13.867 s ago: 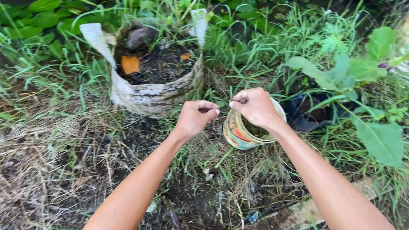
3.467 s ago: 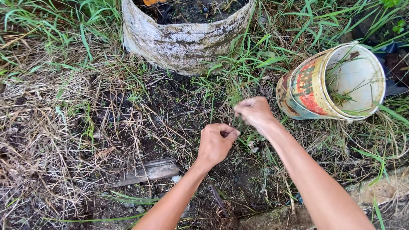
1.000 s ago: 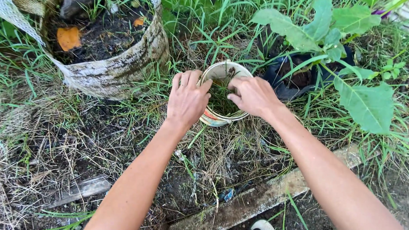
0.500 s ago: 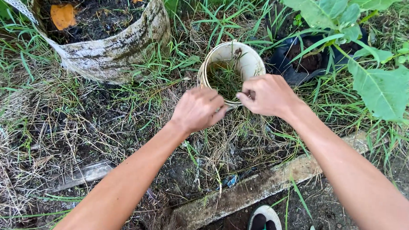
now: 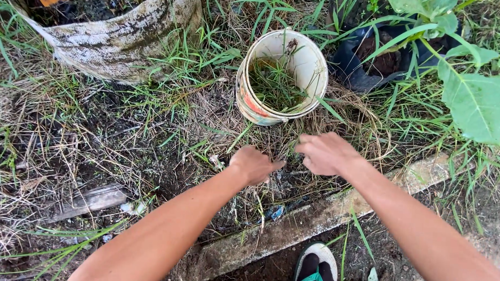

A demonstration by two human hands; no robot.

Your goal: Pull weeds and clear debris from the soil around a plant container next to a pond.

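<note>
Both hands have come down off the bucket (image 5: 281, 75) since a moment ago, when they were at its rim; now the left hand (image 5: 253, 165) and the right hand (image 5: 327, 153) are low over the dry grass (image 5: 339, 113) and dark soil (image 5: 150, 153) just in front of it; to my eye that means the work has shifted from the bucket back to the ground, with pulled green blades already lying inside the white bucket; the bucket itself stands upright between the old woven sack planter (image 5: 118, 39) on one side and the black grow bag (image 5: 369, 64) with the broad-leaved plant (image 5: 476, 101) on the other, near the hands but apart from them.

The left hand's grip is curled narrow, fingers tucked down into the grass; whether it has hold of a stem I cannot tell, since the knuckles hide the fingertips; the right hand's grip is half spread, fingers loosely bent and pointing towards the left hand, with nothing visibly in it.

The sack planter is cut off by the top edge, so its contents barely show; the plant's upper leaves run out of view too; below the concrete edging (image 5: 291, 239), a sandalled foot (image 5: 312, 270) is only partly seen; a small blue scrap (image 5: 276, 212) by the edging is too small to identify.
</note>
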